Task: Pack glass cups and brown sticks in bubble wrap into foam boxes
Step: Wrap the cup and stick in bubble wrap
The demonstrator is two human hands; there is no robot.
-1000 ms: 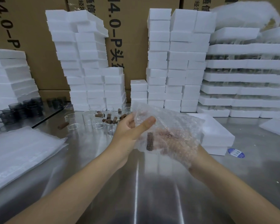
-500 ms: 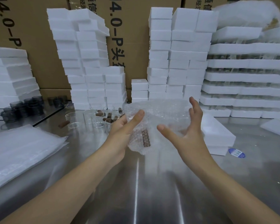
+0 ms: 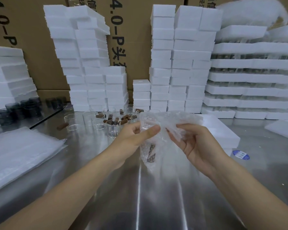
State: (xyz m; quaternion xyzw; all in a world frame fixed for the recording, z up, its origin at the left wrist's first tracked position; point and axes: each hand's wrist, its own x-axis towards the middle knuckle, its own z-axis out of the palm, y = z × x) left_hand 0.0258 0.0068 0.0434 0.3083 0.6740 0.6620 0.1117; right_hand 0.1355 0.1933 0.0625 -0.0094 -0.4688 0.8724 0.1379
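A clear bubble wrap bag [image 3: 166, 121] hangs above the steel table with a brown stick [image 3: 151, 154] showing through its lower part. My left hand [image 3: 136, 135] pinches the bag's left side, thumb on top. My right hand [image 3: 193, 140] grips the bag's right side with curled fingers. Behind the hands stand several clear glass cups [image 3: 112, 128] with loose brown sticks [image 3: 111, 121] among them. A white foam box [image 3: 223, 135] lies just right of the bag.
A pile of flat bubble wrap bags [image 3: 20, 153] lies at the left. Dark mugs [image 3: 22, 108] stand at the far left. Tall stacks of foam boxes [image 3: 178, 63] line the back, before cardboard cartons. A blue sticker [image 3: 240, 154] lies on the table [image 3: 156, 196].
My right hand came from behind the bag, opened beside it, then took hold of the bag's right side. The bag now hangs lower between both hands.
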